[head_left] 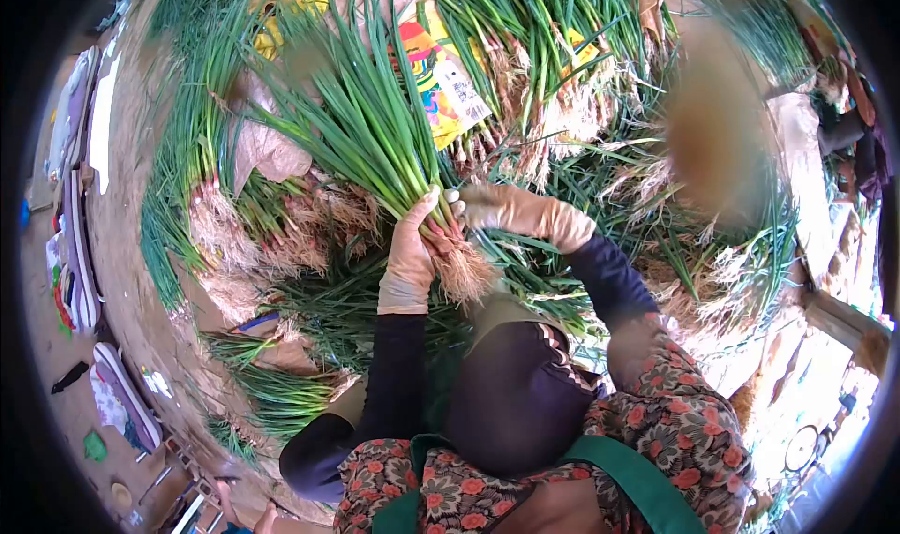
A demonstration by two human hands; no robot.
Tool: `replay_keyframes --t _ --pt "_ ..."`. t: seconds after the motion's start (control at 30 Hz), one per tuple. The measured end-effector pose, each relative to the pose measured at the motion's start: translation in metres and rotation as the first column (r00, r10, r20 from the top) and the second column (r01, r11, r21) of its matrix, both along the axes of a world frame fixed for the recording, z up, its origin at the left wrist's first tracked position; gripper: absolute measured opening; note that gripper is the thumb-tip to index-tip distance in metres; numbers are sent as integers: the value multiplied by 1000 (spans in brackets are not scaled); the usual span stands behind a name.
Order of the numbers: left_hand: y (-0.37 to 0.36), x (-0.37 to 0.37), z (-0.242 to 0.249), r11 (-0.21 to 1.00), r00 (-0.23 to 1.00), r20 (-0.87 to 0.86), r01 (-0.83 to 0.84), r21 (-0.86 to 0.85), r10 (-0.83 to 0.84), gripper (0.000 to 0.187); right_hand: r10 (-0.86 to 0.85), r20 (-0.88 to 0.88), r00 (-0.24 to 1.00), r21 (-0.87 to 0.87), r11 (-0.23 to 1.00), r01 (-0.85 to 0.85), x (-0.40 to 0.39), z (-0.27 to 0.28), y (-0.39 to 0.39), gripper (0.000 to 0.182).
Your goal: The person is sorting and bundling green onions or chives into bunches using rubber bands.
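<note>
My left hand (pixel 410 257), in a pale glove, is closed around a bunch of green onions (pixel 389 140) just above the roots. Its long green leaves fan up and to the left, and its pale, stringy roots (pixel 461 270) hang below my grip. Close by on the right, my right hand (pixel 506 211), also gloved, reaches in to the stems at the same height. Motion blurs its fingers, so I cannot make out whether they grip the stems. Loose green leaves (pixel 356 300) lie under both hands.
More green onions (pixel 525 56) lie heaped ahead, roots towards me, with a yellow printed bag (pixel 450 98) among them. Another row (pixel 211 196) spreads on the left. A small bundle (pixel 286 393) lies at lower left. Sandals (pixel 122 393) line the far left. A brownish smudge blurs the upper right.
</note>
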State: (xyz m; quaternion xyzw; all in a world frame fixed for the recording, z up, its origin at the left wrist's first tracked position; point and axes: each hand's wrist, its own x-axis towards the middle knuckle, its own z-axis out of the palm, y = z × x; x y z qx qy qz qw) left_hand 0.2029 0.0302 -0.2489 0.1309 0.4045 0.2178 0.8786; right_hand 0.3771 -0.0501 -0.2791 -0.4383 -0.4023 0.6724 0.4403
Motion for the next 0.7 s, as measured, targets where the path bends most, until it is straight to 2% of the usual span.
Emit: replay_keyframes --t 0.07,0.1,0.13,0.17,0.2,0.23,0.27,0.33,0.37,0.4,0.43,0.47,0.5,0.53,0.57,0.6,0.63,0.67,0.7 --pt "-9 4 -2 999 999 -7 -39 18 39 29 1 -94 996 -175 984 -17 -2 0 26 63" --pt "-13 8 0 998 998 -9 -65 -19 65 28 10 30 999 -183 983 -4 -10 -2 37 64" --pt "-15 6 -5 998 998 -20 -67 -9 67 28 -175 98 980 -199 961 191 -22 3 43 49" --pt "-17 3 -14 997 997 -32 -71 3 71 28 -341 -38 939 -274 907 319 -30 -2 54 40" --pt "-17 0 -18 997 996 -45 -78 17 78 29 -499 -158 852 -363 832 420 -35 -11 63 31" --pt "-18 3 -13 991 989 -67 -126 50 129 30 -633 -200 747 -438 740 510 -42 -19 66 17" --pt "-19 4 -9 984 980 -87 -175 30 177 29 -691 -310 653 -464 709 531 -47 -25 63 17" --pt "-20 8 -4 963 956 -118 -270 -13 267 27 -838 -441 321 -695 545 469 -54 -20 59 17" --pt "-20 5 -5 987 987 3 -158 -1 158 26 -791 -523 317 -709 611 353 -51 -32 49 16" --pt "-19 -2 -7 999 992 124 -41 22 38 25 -720 -673 166 -668 689 279 -47 -67 50 22" --pt "-18 -8 -12 996 966 242 75 56 -86 25 -685 -698 210 -592 717 368 -42 -55 46 23" --pt "-16 -13 -23 989 916 376 145 4 -136 23 -651 -714 258 -508 735 449 -36 -41 41 24" --pt "-21 -11 -20 994 838 543 93 -63 -44 22 -607 -694 387 -490 792 364 -21 -36 43 25" --pt "-24 -11 -16 989 726 686 53 -135 54 21 -539 -518 665 -551 804 223 0 -65 45 29" --pt "-20 -16 -18 988 738 673 51 -143 59 21 -362 -67 930 -124 928 352 -3 -83 34 30" --pt "-20 -17 -15 986 758 641 -17 -167 122 31 -294 476 829 295 941 164 -8 -91 21 32" --pt "-15 -18 -9 986 790 601 -26 -167 123 36 301 763 571 -215 953 -214 -5 -58 9 34" --pt "-7 -18 -3 986 819 561 -36 -164 123 42 411 817 404 -240 880 -410 -1 -24 -6 33" --pt "-3 -18 -1 989 815 571 -23 -145 102 51 295 837 462 -180 944 -277 9 -22 -14 33"
